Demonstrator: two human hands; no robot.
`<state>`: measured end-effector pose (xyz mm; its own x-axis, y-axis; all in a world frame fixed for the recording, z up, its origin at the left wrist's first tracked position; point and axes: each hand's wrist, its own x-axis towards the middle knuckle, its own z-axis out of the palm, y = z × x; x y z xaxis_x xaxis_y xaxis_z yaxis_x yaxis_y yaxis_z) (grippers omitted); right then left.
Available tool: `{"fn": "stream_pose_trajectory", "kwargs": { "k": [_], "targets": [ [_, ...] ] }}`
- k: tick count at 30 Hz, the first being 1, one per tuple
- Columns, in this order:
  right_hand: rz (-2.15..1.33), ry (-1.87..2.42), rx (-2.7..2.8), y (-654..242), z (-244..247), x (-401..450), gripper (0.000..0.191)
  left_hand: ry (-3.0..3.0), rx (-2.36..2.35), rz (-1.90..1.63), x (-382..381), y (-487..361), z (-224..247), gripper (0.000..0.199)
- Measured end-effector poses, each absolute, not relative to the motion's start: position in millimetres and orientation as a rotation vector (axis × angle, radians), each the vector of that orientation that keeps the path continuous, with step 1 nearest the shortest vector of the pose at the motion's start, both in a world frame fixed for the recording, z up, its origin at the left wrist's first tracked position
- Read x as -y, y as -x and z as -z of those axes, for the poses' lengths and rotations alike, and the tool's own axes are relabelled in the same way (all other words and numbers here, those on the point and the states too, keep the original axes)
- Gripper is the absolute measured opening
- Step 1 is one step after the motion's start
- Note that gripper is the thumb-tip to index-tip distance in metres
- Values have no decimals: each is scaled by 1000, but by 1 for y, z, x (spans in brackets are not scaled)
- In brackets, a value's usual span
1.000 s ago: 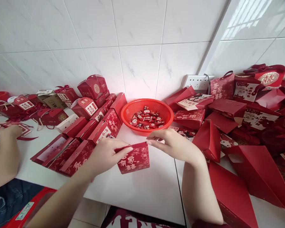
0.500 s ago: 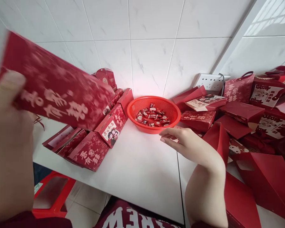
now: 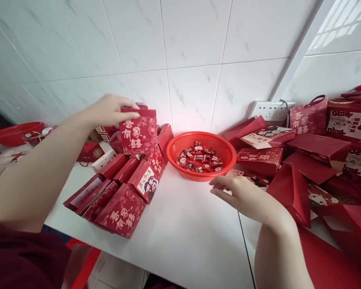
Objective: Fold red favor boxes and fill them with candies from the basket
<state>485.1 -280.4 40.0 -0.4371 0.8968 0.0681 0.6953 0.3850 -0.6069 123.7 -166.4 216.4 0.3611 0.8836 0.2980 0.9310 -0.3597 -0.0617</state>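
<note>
My left hand (image 3: 120, 111) grips the top edge of a red gift box (image 3: 138, 134) printed with pale characters. That box is upright at the back of a group of red gift boxes (image 3: 120, 216) standing in rows; whether it touches the table is hidden. My right hand (image 3: 234, 188) hangs palm down just in front of a red plastic basket (image 3: 171, 154). Its fingers are loosely stretched, with nothing seen in them. Inside the basket lie several red-wrapped candies (image 3: 198, 158).
A heap of red boxes and bags (image 3: 313, 160) covers the table's right side. A power strip (image 3: 269, 110) leans at the tiled wall. At far left are another red basket (image 3: 16, 133) and another person's hand (image 3: 4, 162). A red stool (image 3: 87, 265) stands below the table.
My left hand has carried the gift box from close at the left over to the back of the rows, standing it up. My right hand stays near the basket. The view has shifted slightly.
</note>
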Motion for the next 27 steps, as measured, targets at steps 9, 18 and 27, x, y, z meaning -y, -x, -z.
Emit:
{"fn": "stream_pose_trajectory", "kwargs": {
  "k": [9, 18, 27],
  "targets": [
    [-650, 1485, 2214, -491, -30, 260, 21, 2289, 1493, -55, 20, -139, -211, 37],
    [-629, 1577, 2169, -487, -29, 240, 20, 2135, 1666, 173, -65, -131, -191, 41],
    [-616, 1665, 2165, -485, -21, 229, 20, 2156, 1771, 147, -106, -120, -154, 42]
  ]
}}
